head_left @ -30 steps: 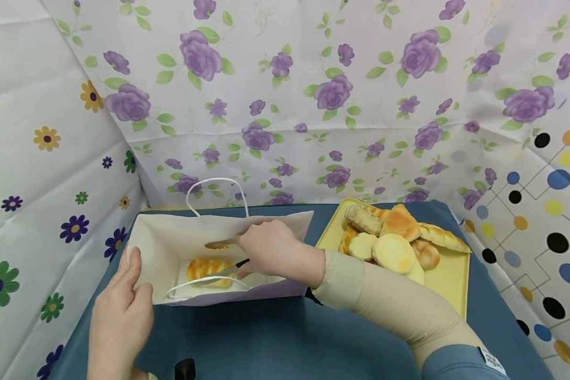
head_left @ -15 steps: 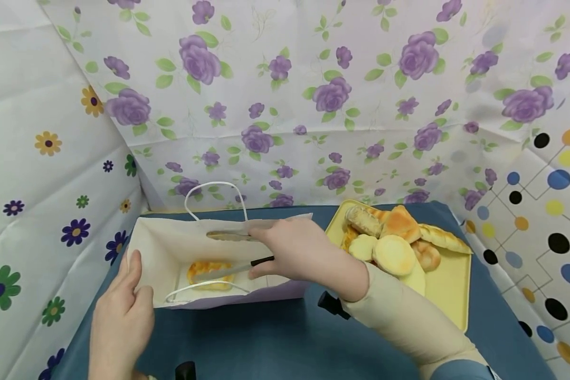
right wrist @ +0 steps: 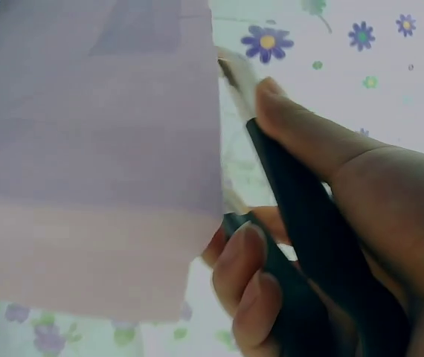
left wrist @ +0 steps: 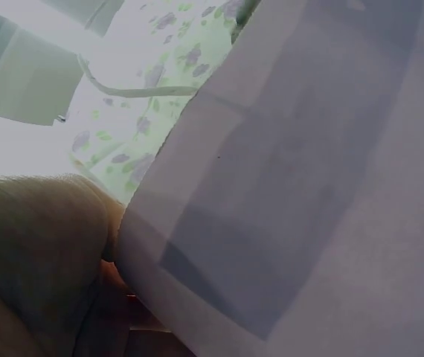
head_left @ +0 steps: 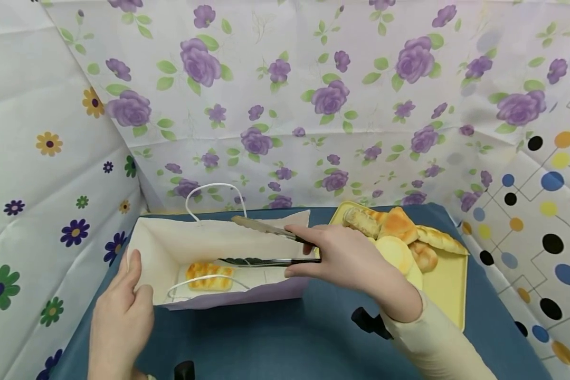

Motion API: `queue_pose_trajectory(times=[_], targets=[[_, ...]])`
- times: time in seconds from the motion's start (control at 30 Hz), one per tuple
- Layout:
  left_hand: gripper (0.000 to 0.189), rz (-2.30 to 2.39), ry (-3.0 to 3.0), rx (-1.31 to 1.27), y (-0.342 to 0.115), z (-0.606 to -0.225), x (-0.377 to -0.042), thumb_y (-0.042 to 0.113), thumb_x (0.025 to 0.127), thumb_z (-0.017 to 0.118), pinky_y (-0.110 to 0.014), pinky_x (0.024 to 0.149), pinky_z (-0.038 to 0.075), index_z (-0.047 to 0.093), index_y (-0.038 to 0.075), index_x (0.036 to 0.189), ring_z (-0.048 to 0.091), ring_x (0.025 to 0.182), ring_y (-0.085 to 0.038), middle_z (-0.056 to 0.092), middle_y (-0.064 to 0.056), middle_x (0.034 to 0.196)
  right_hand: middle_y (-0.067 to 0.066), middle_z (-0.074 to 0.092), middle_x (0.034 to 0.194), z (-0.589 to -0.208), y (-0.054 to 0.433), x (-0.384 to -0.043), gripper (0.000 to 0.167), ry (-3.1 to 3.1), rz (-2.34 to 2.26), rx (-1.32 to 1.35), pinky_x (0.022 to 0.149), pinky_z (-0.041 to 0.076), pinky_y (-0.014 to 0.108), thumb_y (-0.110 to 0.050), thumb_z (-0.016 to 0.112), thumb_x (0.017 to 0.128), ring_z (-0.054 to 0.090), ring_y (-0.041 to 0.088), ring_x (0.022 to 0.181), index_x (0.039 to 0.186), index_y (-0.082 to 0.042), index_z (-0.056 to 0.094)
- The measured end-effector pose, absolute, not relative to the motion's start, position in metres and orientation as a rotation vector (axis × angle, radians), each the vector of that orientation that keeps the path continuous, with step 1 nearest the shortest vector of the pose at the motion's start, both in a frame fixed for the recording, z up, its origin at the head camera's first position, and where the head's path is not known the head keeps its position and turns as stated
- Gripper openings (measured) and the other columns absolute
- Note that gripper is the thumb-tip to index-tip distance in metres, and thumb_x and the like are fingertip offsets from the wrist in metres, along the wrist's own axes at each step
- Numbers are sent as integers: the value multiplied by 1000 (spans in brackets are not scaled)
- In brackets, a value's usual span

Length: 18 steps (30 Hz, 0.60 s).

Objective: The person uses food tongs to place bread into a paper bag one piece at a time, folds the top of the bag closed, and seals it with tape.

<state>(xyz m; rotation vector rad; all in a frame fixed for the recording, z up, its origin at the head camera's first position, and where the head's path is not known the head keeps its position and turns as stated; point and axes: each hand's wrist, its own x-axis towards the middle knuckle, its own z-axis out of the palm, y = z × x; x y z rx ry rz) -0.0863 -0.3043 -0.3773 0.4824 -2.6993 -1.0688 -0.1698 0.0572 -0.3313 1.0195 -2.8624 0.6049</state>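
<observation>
On the tabletop (head_left: pixel 247 343), the bag (head_left: pixel 159 248) fills the back left part, its long side along the back edge. One bread piece (head_left: pixel 210 285) lies inside, on the bottom, nearer the left end, where I have my left hand (head_left: pixel 123 311). My right hand (head_left: pixel 349 258) is off the right end, its tongs (head_left: pixel 266 262) reaching left over the bag. The tray (head_left: pixel 451 287) lies by the back right corner, breads (head_left: pixel 398 226) piled on it.

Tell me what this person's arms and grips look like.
The left grip and right grip are ungloved. A plain cream fabric sleeve shows on the right; a black, blocky piece sits beside it, a second black piece near the left grip.
</observation>
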Motion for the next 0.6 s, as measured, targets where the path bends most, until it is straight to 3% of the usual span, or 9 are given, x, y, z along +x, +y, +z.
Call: queue_pose_trajectory(times=[0.2, 0.5, 0.6], targets=[[60, -1079, -2694, 487, -306, -377, -87, 14, 109, 34, -70, 122, 24, 23, 12, 168, 19, 160, -40, 14, 0, 175, -21, 65, 97, -344, 83, -162, 75, -2726, 817, 984, 56, 49, 26, -57, 80, 91, 52, 0, 63, 157, -31, 57], [61, -1079, -2707, 489, -309, -378, -88, 13, 108, 34, -70, 122, 25, 23, 12, 168, 18, 161, -40, 14, -2, 175, -14, 69, 102, -361, 124, -157, 75, -2647, 999, 796, 53, 49, 27, -35, 86, 92, 56, 5, 64, 160, -26, 54], [61, -1075, -2708, 496, -310, -378, -87, 13, 108, 34, -71, 121, 28, 22, 12, 168, 18, 160, -40, 13, -2, 175, -13, 70, 101, -370, 140, -155, 75, -2665, 999, 705, 52, 49, 27, -35, 85, 93, 56, 6, 63, 160, -25, 53]])
